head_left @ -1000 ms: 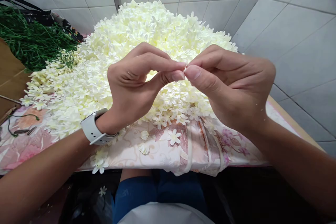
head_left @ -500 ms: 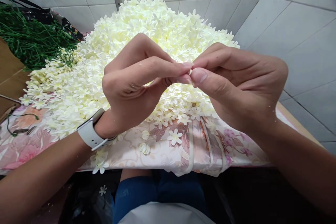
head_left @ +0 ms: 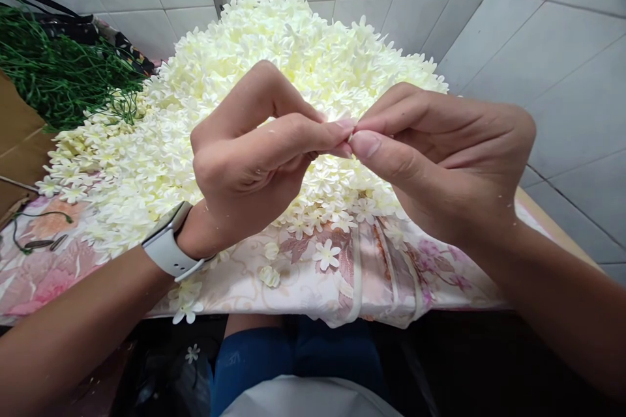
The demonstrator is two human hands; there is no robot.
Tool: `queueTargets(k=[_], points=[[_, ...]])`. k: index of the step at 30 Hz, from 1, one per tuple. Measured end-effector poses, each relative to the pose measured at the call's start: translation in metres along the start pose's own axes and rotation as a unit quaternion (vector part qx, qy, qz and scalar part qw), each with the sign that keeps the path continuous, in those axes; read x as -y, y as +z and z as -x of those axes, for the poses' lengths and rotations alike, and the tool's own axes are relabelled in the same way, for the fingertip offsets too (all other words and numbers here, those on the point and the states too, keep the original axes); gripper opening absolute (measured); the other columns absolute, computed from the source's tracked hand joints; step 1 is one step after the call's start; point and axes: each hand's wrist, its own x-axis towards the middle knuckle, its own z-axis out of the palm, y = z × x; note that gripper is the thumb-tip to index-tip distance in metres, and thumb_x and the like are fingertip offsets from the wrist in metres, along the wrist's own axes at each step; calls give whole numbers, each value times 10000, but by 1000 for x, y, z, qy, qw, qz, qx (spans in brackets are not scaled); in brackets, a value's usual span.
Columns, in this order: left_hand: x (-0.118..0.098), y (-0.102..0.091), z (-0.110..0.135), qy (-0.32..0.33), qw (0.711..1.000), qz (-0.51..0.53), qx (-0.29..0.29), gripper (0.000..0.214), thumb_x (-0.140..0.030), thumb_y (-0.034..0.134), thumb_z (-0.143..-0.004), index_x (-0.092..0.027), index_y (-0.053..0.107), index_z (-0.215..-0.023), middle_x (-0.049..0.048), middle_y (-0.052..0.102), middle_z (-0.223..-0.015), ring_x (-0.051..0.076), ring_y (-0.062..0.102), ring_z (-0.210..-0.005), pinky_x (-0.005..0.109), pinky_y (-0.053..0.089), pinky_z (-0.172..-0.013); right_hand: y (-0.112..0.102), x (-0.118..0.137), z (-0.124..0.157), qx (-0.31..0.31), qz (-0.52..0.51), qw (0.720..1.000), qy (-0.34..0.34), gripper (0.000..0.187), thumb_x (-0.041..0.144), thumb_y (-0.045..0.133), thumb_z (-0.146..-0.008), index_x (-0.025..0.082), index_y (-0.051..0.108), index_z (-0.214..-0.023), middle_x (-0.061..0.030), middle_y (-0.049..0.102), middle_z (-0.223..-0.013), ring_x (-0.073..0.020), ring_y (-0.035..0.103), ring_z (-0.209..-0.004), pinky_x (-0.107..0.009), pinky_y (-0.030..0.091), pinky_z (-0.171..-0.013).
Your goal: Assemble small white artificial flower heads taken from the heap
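My left hand point(head_left: 254, 150) and my right hand point(head_left: 440, 156) meet fingertip to fingertip above a big heap of small cream-white fabric flowers point(head_left: 274, 58). Both pinch the same tiny thing between thumb and forefinger; it is almost wholly hidden by the fingertips and I cannot name it. A white watch point(head_left: 166, 247) is on my left wrist. The heap lies on a floral pink cloth point(head_left: 342, 273) that covers the table in front of me.
A tangle of green wire stems point(head_left: 59, 71) lies at the back left. Brown cardboard point(head_left: 19, 137) is at the left edge. Tiled walls point(head_left: 538, 45) close in behind and to the right. A few loose flowers point(head_left: 186, 306) lie near the cloth's front edge.
My left fingers have curled tighter and its knuckles rose; the pinch point shifted slightly right. The tiny white speck between the fingertips is now hidden.
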Motion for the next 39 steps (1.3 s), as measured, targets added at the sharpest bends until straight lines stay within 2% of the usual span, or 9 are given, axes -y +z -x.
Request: queueTargets(k=[5, 9, 20, 23, 27, 32, 35, 37, 39], points=[[11, -9, -7, 118, 987, -112, 2, 102, -205, 744, -953, -265, 781, -880, 14, 744, -838, 99, 695, -718, 239, 579, -636, 1, 0, 1, -7, -56, 998, 32, 211, 18, 754, -850, 212, 832, -876, 2, 752, -789, -137, 707, -761, -303, 644, -705], [13, -9, -9, 104, 980, -167, 25, 125, -169, 757, -937, -282, 784, -891, 20, 752, -866, 102, 694, -734, 251, 582, -651, 1, 1, 1, -8, -70, 997, 41, 193, 9, 763, -848, 188, 831, -874, 1, 746, -778, -121, 700, -756, -289, 635, -707], [13, -10, -9, 82, 982, -166, 46, 86, -159, 740, -945, -234, 783, -953, 55, 770, -903, 122, 728, -774, 278, 607, -675, 1, 2, 0, 0, -78, 996, 53, 172, 4, 752, -857, 155, 828, -882, -7, 742, -779, -102, 692, -754, -268, 617, -723], [27, -2, -10, 207, 971, -112, -32, 77, -161, 788, -899, -235, 785, -916, 27, 746, -806, 94, 697, -661, 224, 552, -554, 0, 3, 1, 1, -82, 995, 57, 169, 6, 751, -857, 155, 828, -880, -9, 734, -773, -107, 689, -757, -276, 613, -723], [42, 6, -11, 230, 964, -90, -95, 80, -160, 787, -896, -234, 774, -869, 8, 716, -761, 76, 657, -601, 211, 518, -510, 0, 3, 1, 7, -72, 996, 56, 190, -5, 740, -853, 165, 824, -868, -8, 731, -770, -110, 678, -751, -284, 608, -723], [35, -4, -10, 258, 958, -122, -35, 111, -126, 787, -881, -231, 776, -912, -3, 702, -769, 102, 671, -651, 245, 519, -547, 1, 4, 1, 2, -20, 999, 46, 182, 17, 748, -852, 187, 806, -822, -16, 724, -747, -126, 635, -714, -311, 545, -644], [26, -8, -6, 194, 966, -171, 11, 114, -131, 760, -916, -245, 759, -927, 1, 715, -832, 112, 674, -708, 279, 522, -600, 1, 2, 1, 6, 9, 999, 33, 168, 58, 764, -848, 212, 784, -785, -6, 703, -709, -135, 612, -674, -323, 538, -610], [24, -6, -4, 168, 968, -184, 18, 115, -120, 757, -917, -235, 750, -913, 6, 715, -832, 119, 668, -727, 293, 516, -612, 0, 0, 1, 6, 20, 1000, 17, 142, 98, 785, -842, 220, 769, -770, -1, 688, -686, -134, 595, -645, -320, 527, -580], [26, -3, -4, 206, 966, -159, -3, 118, -115, 766, -903, -232, 755, -915, -2, 704, -798, 114, 653, -694, 282, 504, -575, -1, -2, 1, 4, 29, 1000, 6, 124, 127, 798, -834, 218, 758, -761, 2, 681, -676, -127, 581, -631, -310, 509, -560]])
